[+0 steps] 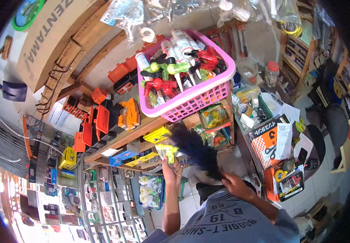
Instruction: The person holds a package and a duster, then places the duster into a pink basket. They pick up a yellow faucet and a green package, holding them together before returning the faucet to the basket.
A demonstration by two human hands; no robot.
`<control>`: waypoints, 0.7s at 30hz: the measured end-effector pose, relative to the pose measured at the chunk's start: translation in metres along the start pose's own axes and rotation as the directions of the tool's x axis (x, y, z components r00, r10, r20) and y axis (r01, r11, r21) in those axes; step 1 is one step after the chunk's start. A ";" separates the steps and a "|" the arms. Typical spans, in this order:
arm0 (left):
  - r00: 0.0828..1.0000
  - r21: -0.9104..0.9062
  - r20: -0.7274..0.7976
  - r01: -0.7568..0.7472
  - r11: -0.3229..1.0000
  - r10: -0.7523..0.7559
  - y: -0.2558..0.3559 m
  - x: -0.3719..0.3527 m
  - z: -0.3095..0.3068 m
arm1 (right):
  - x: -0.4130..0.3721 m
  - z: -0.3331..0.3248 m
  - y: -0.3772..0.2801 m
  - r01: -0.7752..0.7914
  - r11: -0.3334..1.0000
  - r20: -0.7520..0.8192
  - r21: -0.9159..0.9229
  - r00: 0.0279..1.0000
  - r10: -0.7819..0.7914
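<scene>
My left hand (172,170) is raised in front of the shelf, its fingers closed round a small yellow-green item (169,152) with a pale part. To the right, my right hand (235,185) grips the lower end of a dark, fluffy duster (197,149), whose bristles point up and left, close to the yellow-green item. Above both hands a pink basket (197,101) stands on the shelf. White bottles (182,42) and red spray heads (208,58) fill it, along with green ones.
Orange boxes (129,114) and red bins (102,119) line the shelf at the left. Below is a blue crate (151,193) of bottles. A desk at the right holds papers (283,141), a red-lidded jar (271,74) and a black tray (291,187). Plastic bags (128,16) hang overhead.
</scene>
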State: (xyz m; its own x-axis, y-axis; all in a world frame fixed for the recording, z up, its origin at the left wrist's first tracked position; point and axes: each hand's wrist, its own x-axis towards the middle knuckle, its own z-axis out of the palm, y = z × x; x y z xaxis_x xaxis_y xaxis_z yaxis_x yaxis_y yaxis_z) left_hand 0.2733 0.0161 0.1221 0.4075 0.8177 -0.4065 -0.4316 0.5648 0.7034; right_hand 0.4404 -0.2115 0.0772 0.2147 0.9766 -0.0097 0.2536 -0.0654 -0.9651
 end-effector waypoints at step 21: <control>0.898 0.282 -0.064 -0.403 0.871 0.436 -0.008 0.012 0.014 | 0.012 -0.022 -0.013 -0.082 0.996 0.023 -0.034 0.996 0.083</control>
State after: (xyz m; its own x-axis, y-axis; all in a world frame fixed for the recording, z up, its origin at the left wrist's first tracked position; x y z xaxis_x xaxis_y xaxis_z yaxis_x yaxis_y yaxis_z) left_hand 0.2933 0.0196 0.1196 0.1263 0.9874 -0.0954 -0.3127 0.1309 0.9408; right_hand 0.4601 -0.2036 0.0952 0.2135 0.9723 -0.0956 0.2673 -0.1522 -0.9515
